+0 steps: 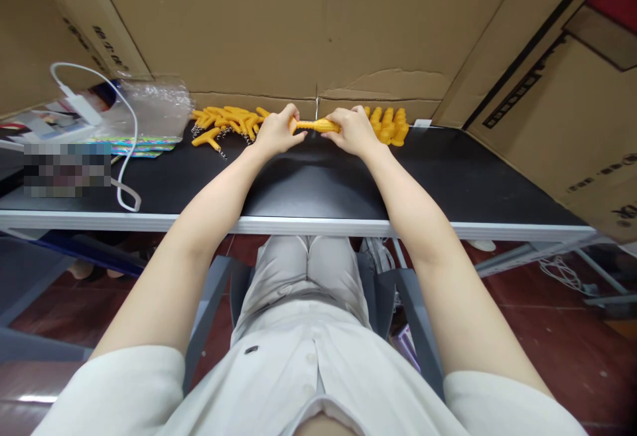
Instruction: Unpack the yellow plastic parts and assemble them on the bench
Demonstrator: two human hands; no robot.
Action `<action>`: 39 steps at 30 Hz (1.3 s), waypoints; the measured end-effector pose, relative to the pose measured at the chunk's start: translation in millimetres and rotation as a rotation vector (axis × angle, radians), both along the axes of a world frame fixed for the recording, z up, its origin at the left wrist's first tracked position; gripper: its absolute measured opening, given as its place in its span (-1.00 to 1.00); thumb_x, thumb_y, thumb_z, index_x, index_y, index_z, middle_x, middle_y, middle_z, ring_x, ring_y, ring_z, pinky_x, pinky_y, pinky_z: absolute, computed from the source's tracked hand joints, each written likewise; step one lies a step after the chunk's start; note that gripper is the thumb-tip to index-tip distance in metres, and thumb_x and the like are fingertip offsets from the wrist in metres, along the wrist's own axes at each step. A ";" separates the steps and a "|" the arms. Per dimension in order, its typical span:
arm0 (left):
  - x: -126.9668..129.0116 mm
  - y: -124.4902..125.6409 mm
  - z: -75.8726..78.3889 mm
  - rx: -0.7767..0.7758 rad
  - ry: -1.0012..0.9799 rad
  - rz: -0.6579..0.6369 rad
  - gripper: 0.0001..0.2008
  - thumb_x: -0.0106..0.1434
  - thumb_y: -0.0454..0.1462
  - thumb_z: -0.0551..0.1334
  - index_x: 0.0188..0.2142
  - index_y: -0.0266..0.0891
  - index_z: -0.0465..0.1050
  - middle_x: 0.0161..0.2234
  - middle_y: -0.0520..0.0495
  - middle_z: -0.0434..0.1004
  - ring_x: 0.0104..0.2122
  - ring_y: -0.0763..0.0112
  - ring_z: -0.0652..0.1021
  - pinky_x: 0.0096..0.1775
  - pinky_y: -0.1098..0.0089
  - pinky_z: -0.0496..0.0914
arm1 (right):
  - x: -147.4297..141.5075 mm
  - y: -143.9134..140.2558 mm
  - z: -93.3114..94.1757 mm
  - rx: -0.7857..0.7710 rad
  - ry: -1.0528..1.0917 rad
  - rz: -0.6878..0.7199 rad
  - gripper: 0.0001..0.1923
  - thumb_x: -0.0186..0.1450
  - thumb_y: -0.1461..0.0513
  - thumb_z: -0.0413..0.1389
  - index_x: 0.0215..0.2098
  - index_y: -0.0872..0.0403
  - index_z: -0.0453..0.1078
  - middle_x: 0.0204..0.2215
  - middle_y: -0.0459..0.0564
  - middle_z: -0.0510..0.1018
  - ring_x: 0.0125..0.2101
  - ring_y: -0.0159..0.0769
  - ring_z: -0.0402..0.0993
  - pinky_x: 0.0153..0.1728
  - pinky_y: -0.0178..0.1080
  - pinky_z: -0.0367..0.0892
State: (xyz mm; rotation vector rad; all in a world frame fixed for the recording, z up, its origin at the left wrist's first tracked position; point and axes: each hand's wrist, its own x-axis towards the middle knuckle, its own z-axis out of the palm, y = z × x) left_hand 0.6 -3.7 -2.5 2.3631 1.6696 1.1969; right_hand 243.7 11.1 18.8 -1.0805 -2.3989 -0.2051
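below the camera, a pale shirt [279, 369] and light trousers [283, 263] show the person seated close to the table, between the grey armrests [418, 316] of a chair, so both forearms can reach over the metal front edge [318, 225]. just past that edge the black tabletop [318, 190] lies bare in the middle, probably to leave the arms room. on its left a white cable [135, 157] loops down toward the edge.

farther in, the left hand [275, 133] and right hand [354, 132] face each other over the back half of the tabletop. between them is the yellow piece [327, 125], roughly level. the left thumb and fingers close narrowly around its left end; the right fingers pinch the thicker right end. gripping opposite ends likely steadies it and keeps it in line. whether it is one part or two joined, i cannot tell.

beside the left hand, yellow t-shaped handles with metal spirals [233, 116] lie in a loose heap; beside the right hand, yellow knobbed pieces [388, 124] sit closely side by side. this split seems meant to keep each kind near one hand. clear plastic bags [154, 107] lie left of the heap. behind everything, cardboard [279, 31] stands as a back wall.
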 end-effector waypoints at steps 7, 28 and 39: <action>2.2 -6.5 4.3 0.041 0.023 -0.015 -0.58 0.21 -0.26 0.41 0.08 -0.14 0.53 -0.28 -0.12 0.61 -0.04 -0.11 0.65 0.12 0.13 0.46 | 1.1 1.0 0.0 -0.049 0.051 -0.005 -0.64 0.45 -0.01 0.25 0.02 0.05 0.67 -0.05 0.16 0.72 0.04 0.14 0.60 0.22 0.17 0.34; 1.8 12.3 -13.4 -0.065 -0.128 -0.067 -0.72 0.21 -0.33 0.48 -0.16 -0.14 0.46 -0.31 -0.01 0.50 -0.17 0.14 0.65 0.00 0.13 0.58 | 2.4 2.6 -2.1 0.002 -0.022 0.019 -0.68 0.50 0.10 0.19 0.12 0.05 0.62 0.07 0.22 0.69 0.14 0.21 0.55 0.28 0.22 0.25; 1.5 2.6 -4.8 0.016 0.100 0.044 -0.63 0.29 -0.18 0.38 0.07 -0.14 0.52 -0.21 -0.13 0.67 -0.04 -0.10 0.70 0.08 0.11 0.50 | -0.5 -3.6 3.8 -0.061 -0.007 0.001 -0.64 0.45 0.09 0.22 0.08 0.10 0.67 -0.03 0.18 0.69 0.03 0.13 0.56 0.21 0.13 0.26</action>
